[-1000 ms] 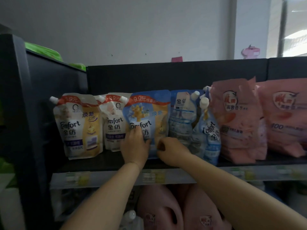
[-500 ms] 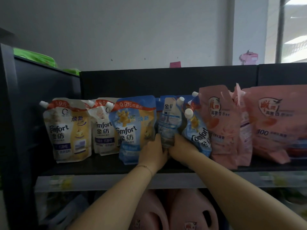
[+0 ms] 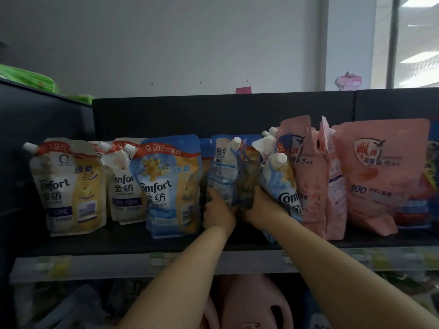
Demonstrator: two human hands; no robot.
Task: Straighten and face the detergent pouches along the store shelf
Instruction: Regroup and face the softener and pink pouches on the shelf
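Observation:
Comfort detergent pouches stand in a row on a dark shelf [image 3: 123, 243]. At the left is a white and yellow pouch [image 3: 69, 186], then a second white pouch [image 3: 123, 186], then a blue pouch [image 3: 169, 186] facing front. A turned blue pouch [image 3: 224, 172] shows its back label in the middle. My left hand [image 3: 217, 213] grips its lower left edge and my right hand [image 3: 262, 207] grips its lower right edge. A tilted blue pouch [image 3: 281, 186] leans to the right of my right hand. Fingertips of both hands are hidden behind the pouch.
Pink pouches [image 3: 306, 176] and a large pink pouch [image 3: 380, 176] fill the shelf's right side. Pink jugs [image 3: 249, 302] stand on the shelf below. A dark side panel [image 3: 45, 119] closes off the left, with green packs [image 3: 28, 79] on top.
Both hands left the front-facing blue pouch and moved right to the turned blue pouch, which they now hold at its lower edges. The view has shifted right.

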